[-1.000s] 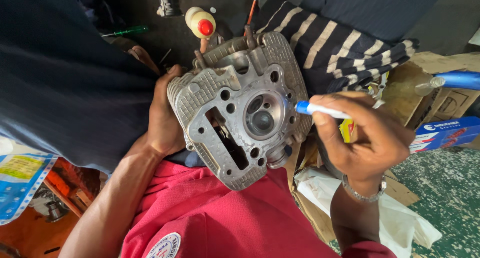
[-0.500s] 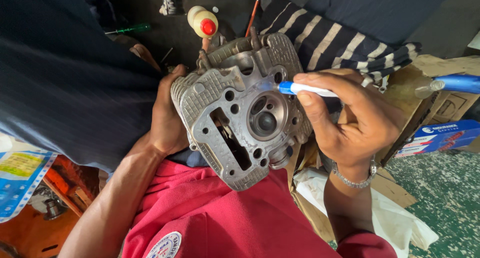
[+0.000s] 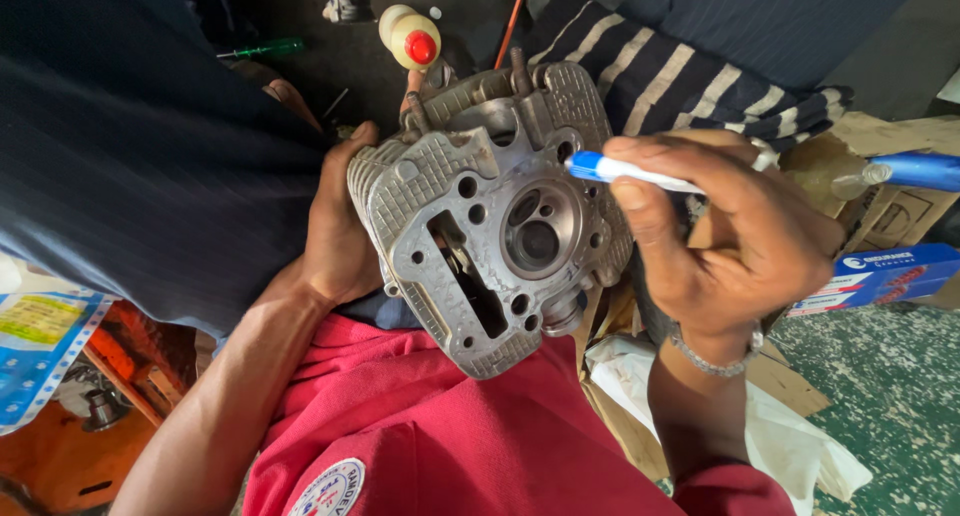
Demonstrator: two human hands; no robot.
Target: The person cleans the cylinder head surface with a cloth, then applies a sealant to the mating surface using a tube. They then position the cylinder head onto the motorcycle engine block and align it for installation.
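Note:
My left hand grips the left side of a grey metal engine cylinder head, holding it tilted against my red shirt. The head shows a round chamber with valve openings and a long slot. My right hand is closed around a slim blue and white tube. Its blue tip touches the head's upper right edge, just above the round chamber.
A small bottle with a red cap, a green screwdriver and a red-handled tool lie behind the head. A striped cloth, cardboard, a blue box and another blue tube are at the right. A dark-clothed person stands at the left.
My right hand has moved up and left along the head's right edge, carrying the tube tip from the lower right side to the upper right edge. My left hand keeps its hold.

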